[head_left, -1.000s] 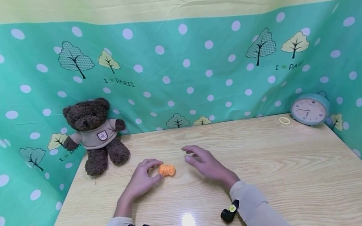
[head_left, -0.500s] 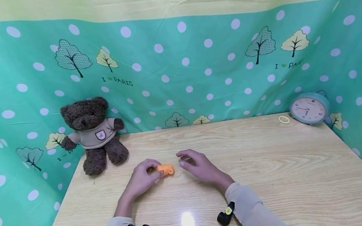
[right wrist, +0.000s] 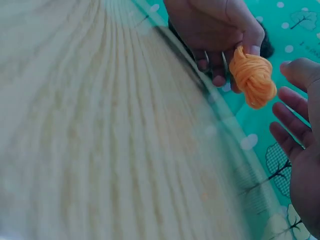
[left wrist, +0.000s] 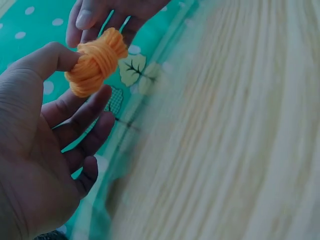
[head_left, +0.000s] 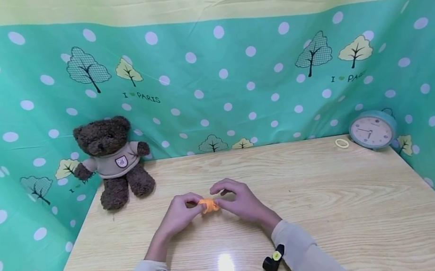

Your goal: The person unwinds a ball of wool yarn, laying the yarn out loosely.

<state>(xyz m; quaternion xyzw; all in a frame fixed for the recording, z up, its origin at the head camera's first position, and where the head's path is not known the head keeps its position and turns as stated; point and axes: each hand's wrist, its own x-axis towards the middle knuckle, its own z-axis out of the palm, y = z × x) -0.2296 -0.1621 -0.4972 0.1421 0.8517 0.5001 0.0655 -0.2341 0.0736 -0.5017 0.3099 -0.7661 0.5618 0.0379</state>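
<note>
My left hand (head_left: 177,215) pinches a small orange yarn bundle (head_left: 210,205) between thumb and fingers, over the middle of the table. In the left wrist view the thumb presses one side of the yarn (left wrist: 99,62), with the index fingertip beneath it and the other fingers loosely bent. My right hand (head_left: 242,202) is just to the right of the bundle, its thumb tip by the yarn's right end. From the right wrist view, a gap shows between the yarn (right wrist: 253,81) and the right hand's (right wrist: 307,150) spread, relaxed fingers.
A brown teddy bear (head_left: 109,160) in a grey top sits at the table's back left. Toward the back right are a pale ring (head_left: 341,143) and a blue alarm clock (head_left: 371,131). A green dotted curtain (head_left: 226,86) closes off the wooden table (head_left: 342,210) behind and at the sides.
My right hand has moved left toward the yarn bundle. The left hand has closed its pinch on the yarn and shifted it slightly right.
</note>
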